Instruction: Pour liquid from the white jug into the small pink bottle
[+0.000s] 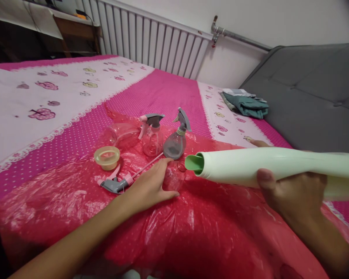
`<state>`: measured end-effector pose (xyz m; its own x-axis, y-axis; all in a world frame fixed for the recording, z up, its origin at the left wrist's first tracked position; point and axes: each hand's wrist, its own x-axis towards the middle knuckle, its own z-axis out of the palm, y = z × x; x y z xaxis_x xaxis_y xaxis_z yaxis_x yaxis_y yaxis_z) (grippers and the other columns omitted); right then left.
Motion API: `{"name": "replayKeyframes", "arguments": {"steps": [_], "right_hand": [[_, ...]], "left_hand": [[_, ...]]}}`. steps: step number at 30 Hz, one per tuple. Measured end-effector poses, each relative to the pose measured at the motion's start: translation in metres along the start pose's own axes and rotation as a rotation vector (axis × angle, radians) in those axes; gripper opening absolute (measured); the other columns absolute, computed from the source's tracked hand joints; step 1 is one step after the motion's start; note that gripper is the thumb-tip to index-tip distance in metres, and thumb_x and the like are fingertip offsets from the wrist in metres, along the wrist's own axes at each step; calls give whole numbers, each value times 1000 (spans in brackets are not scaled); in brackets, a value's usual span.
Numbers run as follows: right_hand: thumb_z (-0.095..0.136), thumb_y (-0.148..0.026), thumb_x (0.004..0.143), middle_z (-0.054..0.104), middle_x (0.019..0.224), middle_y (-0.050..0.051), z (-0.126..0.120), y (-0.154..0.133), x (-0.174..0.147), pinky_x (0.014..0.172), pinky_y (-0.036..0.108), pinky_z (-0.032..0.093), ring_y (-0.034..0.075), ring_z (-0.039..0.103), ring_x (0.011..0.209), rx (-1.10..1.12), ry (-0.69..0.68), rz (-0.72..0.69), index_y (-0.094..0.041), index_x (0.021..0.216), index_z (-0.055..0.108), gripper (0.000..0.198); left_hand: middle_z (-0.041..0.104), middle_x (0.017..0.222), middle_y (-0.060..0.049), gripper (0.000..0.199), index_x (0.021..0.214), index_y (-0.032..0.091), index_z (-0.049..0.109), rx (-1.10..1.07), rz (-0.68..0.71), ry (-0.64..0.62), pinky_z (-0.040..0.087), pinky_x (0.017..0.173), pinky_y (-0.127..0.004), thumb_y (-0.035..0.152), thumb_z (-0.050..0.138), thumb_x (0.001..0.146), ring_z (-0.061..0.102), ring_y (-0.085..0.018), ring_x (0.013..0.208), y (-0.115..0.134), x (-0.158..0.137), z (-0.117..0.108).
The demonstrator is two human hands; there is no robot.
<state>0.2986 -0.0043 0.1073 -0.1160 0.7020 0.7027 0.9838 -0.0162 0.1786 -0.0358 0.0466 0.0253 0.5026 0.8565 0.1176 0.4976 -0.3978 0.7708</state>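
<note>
My left hand [154, 182] is closed around a clear, open-topped spray bottle [174, 176] that stands on the red plastic sheet. In my right hand [296, 190] is a large pale green jug [235, 164], lying nearly level in the air. Its green pouring spout [194, 162] points left, just right of the clear bottle's mouth. I cannot see any liquid leaving it. A grey and pink spray trigger [114, 185] with a thin tube lies left of my left hand. Close by sits a yellowish measuring cap [107, 157].
Behind my left hand stand a pink-tinted spray bottle [152, 141] and a grey spray bottle [175, 144]. Another clear bottle [120, 135] lies on its side. A red plastic sheet [61, 209] covers the bed's front. Folded clothes [246, 104] lie by the grey headboard [314, 97].
</note>
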Motion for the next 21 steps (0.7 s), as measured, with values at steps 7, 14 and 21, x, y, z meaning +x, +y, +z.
{"name": "replayKeyframes", "arguments": {"steps": [7, 14, 21], "right_hand": [[16, -74, 105, 76, 116, 13, -1, 1, 1, 87, 46, 50, 36, 74, 108, -35, 48, -61, -20, 145, 70, 87], [18, -69, 108, 77, 114, 12, -2, 0, 4, 77, 45, 49, 38, 75, 101, -94, 108, -141, -18, 146, 68, 81], [17, -68, 108, 76, 109, 14, -2, -1, 5, 79, 50, 50, 42, 75, 101, -118, 108, -151, -17, 147, 68, 82]], "left_hand": [[56, 162, -18, 85, 157, 26, 41, 8, 18, 1, 47, 122, -62, 39, 85, 85, 57, -43, 149, 1, 0, -1], [58, 161, -17, 87, 158, 28, 43, -8, 48, 33, 47, 122, -64, 40, 87, 84, 59, -44, 147, -2, 0, 1], [60, 160, -15, 85, 157, 29, 46, -29, 68, 54, 48, 120, -65, 41, 86, 83, 60, -45, 145, -3, 0, 2]]}}
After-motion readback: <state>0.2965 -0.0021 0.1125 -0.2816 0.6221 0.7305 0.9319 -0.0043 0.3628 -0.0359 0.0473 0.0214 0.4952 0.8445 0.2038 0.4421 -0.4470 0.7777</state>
